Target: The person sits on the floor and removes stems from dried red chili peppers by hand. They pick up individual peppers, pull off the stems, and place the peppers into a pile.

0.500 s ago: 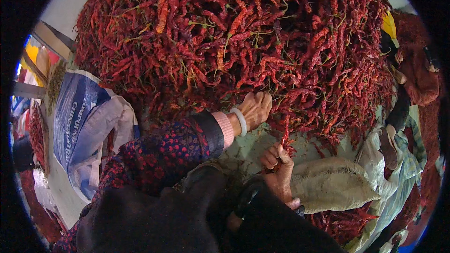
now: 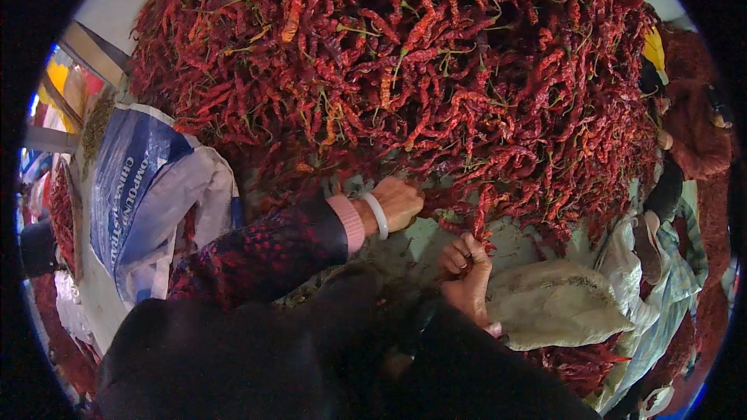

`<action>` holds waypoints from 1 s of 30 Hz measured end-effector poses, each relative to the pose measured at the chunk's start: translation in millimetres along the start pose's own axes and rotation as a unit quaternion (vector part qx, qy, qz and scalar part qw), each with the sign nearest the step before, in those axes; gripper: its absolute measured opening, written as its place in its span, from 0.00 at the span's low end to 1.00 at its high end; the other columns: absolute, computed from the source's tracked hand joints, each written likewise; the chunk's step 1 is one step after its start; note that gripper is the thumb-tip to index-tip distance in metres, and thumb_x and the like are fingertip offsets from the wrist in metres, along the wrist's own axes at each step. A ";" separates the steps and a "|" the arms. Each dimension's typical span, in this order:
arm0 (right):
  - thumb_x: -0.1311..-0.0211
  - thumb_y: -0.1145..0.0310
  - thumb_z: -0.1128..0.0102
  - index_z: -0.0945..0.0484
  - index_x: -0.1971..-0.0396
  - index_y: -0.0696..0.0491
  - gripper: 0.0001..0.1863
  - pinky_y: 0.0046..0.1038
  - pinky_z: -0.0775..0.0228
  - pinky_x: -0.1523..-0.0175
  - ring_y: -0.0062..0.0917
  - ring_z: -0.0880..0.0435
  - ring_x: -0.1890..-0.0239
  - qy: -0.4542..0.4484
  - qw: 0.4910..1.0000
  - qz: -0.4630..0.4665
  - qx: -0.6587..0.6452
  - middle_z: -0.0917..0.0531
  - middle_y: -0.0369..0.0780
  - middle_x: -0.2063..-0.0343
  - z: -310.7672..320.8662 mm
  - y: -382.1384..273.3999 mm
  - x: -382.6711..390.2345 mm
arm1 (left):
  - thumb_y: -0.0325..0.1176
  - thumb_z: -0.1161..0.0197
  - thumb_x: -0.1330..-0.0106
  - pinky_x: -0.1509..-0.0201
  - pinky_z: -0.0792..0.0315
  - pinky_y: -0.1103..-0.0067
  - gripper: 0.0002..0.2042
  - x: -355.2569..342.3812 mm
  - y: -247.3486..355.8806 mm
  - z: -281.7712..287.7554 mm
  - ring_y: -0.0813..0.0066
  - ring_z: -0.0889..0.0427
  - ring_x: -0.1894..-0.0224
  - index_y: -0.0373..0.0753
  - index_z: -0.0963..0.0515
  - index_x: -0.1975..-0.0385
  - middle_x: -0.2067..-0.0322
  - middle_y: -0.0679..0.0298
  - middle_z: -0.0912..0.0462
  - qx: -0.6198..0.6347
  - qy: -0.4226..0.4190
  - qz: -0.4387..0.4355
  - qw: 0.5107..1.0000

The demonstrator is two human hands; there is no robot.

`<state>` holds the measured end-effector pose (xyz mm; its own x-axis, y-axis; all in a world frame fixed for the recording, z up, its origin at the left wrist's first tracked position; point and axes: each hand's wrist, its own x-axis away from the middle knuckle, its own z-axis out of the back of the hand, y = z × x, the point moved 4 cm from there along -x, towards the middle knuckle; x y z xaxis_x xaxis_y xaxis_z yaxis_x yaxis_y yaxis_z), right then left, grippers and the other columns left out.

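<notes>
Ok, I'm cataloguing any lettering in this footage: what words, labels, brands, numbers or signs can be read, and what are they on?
Blue-and-white sack: two lines of pale capitals running steeply up its blue part; I don't copy printed wording.
Beige sack: no lettering I can make out.
Red peppers: none.
Yellow thing at the far left: too blurred to tell.

We see a big heap of dried red chillies [image 2: 389, 54] up top. Left hand [image 2: 394, 204], white bracelet [image 2: 377, 215] on wrist, is curled at the heap's lower edge; we can't tell its grip. Right hand [image 2: 465, 268] pinches a red chilli [image 2: 482, 214]. We note a blue-and-white sack [image 2: 124, 187] at left, beige bag [image 2: 556, 307] just beside the right hand.
</notes>
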<state>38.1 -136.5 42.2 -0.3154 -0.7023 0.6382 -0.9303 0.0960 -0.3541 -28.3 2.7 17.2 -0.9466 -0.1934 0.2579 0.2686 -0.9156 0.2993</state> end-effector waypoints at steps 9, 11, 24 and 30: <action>0.48 0.69 0.45 0.34 0.77 0.52 0.07 0.15 0.44 0.79 0.14 0.38 0.81 0.029 0.999 0.006 -0.016 0.35 0.30 0.82 4.0 6.4 -7.1 | 0.44 0.38 0.55 0.82 0.43 0.77 0.15 28.6 -27.5 9.4 0.80 0.37 0.86 0.37 0.27 0.84 0.91 0.68 0.34 0.489 0.010 0.126 0.863; 0.48 0.69 0.45 0.33 0.76 0.52 0.06 0.17 0.43 0.77 0.15 0.37 0.80 0.035 0.999 0.028 0.016 0.32 0.31 0.80 -4.6 5.6 -4.9 | 0.42 0.38 0.52 0.83 0.45 0.82 0.13 30.2 -31.1 3.3 0.85 0.39 0.86 0.40 0.27 0.85 0.90 0.73 0.34 0.558 0.014 0.108 0.823; 0.52 0.67 0.40 0.29 0.62 0.54 0.16 0.19 0.36 0.71 0.17 0.30 0.75 0.025 0.985 0.073 0.153 0.25 0.34 0.73 -15.7 2.0 -7.1 | 0.36 0.43 0.50 0.69 0.36 0.78 0.09 36.5 -0.7 20.9 0.76 0.29 0.76 0.36 0.27 0.76 0.81 0.64 0.27 0.541 -0.019 0.026 0.840; 0.58 0.74 0.39 0.29 0.62 0.54 0.18 0.21 0.35 0.64 0.19 0.28 0.70 0.028 0.971 0.087 0.222 0.24 0.34 0.68 -19.5 9.0 -7.1 | 0.37 0.43 0.55 0.72 0.34 0.66 0.14 34.3 6.0 22.3 0.54 0.25 0.75 0.33 0.28 0.72 0.81 0.51 0.26 0.340 0.142 0.032 0.929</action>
<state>28.3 -116.8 47.8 -0.4826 -0.6613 0.5743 -0.6934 -0.1121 -0.7118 -55.1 -1.6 48.4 -0.9079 -0.4131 0.0704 0.2843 -0.4836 0.8278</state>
